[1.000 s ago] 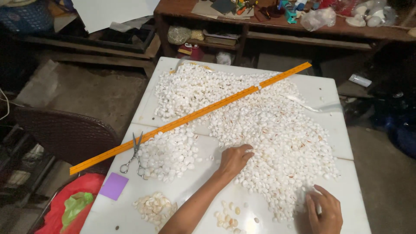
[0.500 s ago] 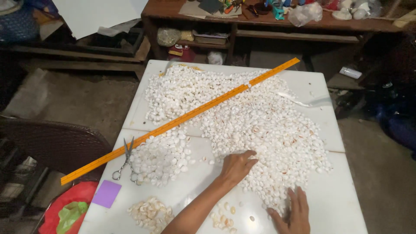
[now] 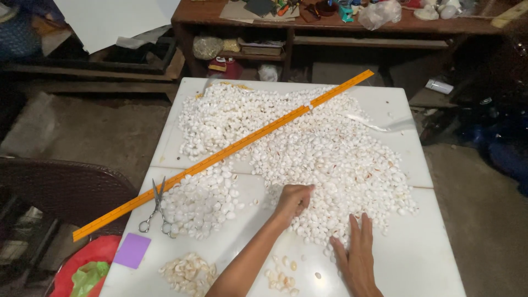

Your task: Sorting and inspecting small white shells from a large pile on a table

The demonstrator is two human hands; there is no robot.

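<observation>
A wide heap of small white shells (image 3: 330, 148) covers most of the white table (image 3: 423, 258). My left hand (image 3: 292, 200) reaches in from the bottom, its fingers curled into the heap's near edge; what is inside the fist is hidden. To its right my right hand (image 3: 355, 254) lies flat, palm down, with fingers stretched out and the tips touching the heap's edge. A smaller batch of white shells (image 3: 201, 201) lies left of my left hand. A little pile of tan shells (image 3: 184, 272) and a few loose ones (image 3: 280, 275) sit near the front edge.
A long orange ruler (image 3: 231, 151) lies slantwise across the heap. Scissors (image 3: 157, 209) and a purple square (image 3: 132, 250) lie at the front left. A red basin (image 3: 71, 275) and a dark chair (image 3: 66, 190) stand left of the table; a cluttered wooden shelf (image 3: 330, 33) is behind.
My right hand slid from the table's lower right corner up to the heap's edge and flattened. My left hand's fingers curled in at the heap.
</observation>
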